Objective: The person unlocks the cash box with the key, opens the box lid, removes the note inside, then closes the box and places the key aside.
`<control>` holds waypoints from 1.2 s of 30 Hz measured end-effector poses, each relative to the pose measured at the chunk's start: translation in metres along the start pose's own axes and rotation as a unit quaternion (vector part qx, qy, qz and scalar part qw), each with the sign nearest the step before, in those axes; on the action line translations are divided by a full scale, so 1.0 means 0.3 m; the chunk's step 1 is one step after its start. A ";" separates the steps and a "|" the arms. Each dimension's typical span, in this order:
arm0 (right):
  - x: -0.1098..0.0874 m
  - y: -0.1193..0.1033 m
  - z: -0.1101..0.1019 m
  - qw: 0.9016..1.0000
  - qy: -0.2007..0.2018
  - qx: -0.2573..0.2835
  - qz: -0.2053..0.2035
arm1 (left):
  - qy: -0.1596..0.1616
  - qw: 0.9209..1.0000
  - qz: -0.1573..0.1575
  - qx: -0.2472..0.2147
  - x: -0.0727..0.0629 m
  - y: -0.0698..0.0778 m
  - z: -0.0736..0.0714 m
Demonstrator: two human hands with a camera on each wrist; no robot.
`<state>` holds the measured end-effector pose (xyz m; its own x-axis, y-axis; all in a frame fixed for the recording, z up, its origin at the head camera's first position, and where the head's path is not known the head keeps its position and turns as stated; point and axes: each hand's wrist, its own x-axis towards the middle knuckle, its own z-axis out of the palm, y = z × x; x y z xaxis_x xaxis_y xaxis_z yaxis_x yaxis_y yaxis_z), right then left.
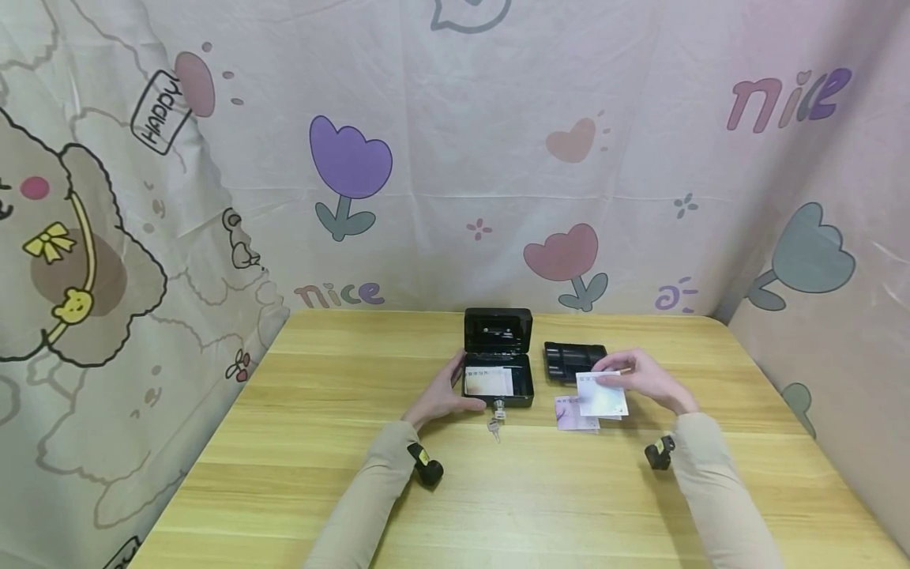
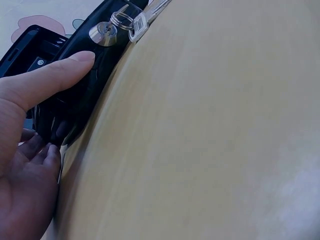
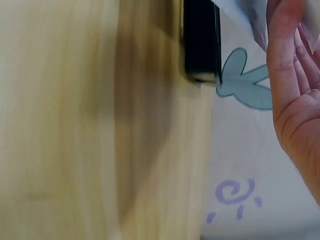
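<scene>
A black cash box [image 1: 528, 387] stands on the table with its lid [image 1: 498, 332] raised. Pale banknotes [image 1: 488, 381] lie in the left part of it. My left hand [image 1: 444, 395] grips the box's left front corner, thumb [image 2: 60, 75] along the front and fingers by the side. At the box's front is a round lock [image 2: 103, 34], with keys [image 1: 494, 428] hanging from it. To the right, my right hand [image 1: 643, 375] pinches a pale banknote [image 1: 600, 397] by its upper edge. Below that note lie purplish banknotes [image 1: 574, 415], partly covered.
A black compartment tray [image 1: 572, 357] sits right of the cash box, just behind the right hand, partly hidden by it. The wooden table [image 1: 341, 395] meets a printed cloth backdrop [image 1: 441, 237] at the back and sides.
</scene>
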<state>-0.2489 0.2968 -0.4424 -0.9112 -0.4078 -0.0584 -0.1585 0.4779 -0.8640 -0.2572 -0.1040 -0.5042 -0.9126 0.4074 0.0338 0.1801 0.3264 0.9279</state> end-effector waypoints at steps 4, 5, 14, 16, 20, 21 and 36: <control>-0.018 0.019 -0.017 1.000 -0.001 -0.006 0.001 | 0.000 1.000 -0.003 0.003 0.000 0.000 0.000; -0.022 0.023 -0.020 1.000 0.002 -0.009 0.003 | 0.000 1.000 -0.004 0.002 0.000 0.001 0.000; -0.057 0.080 -0.049 0.999 0.011 -0.026 0.018 | 0.002 1.000 -0.003 -0.002 0.001 0.001 0.002; -0.063 0.090 -0.054 0.999 0.009 -0.028 0.025 | 0.002 1.000 -0.004 0.000 0.002 0.000 0.002; -0.067 0.108 -0.060 0.999 0.008 -0.040 0.036 | 0.003 1.000 -0.003 0.005 0.004 -0.004 0.002; -0.066 0.112 -0.059 0.998 0.008 -0.042 0.038 | 0.003 1.000 -0.003 0.006 0.004 -0.003 0.002; -0.050 0.126 -0.023 0.996 0.012 -0.081 0.032 | 0.004 1.000 -0.004 -0.001 0.003 0.000 0.003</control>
<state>-0.2440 0.3261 -0.4708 -0.9298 -0.3552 -0.0964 -0.1578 0.6215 -0.7674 -0.2576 -0.1030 -0.5045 -0.9172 0.3973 0.0300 0.1723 0.3277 0.9289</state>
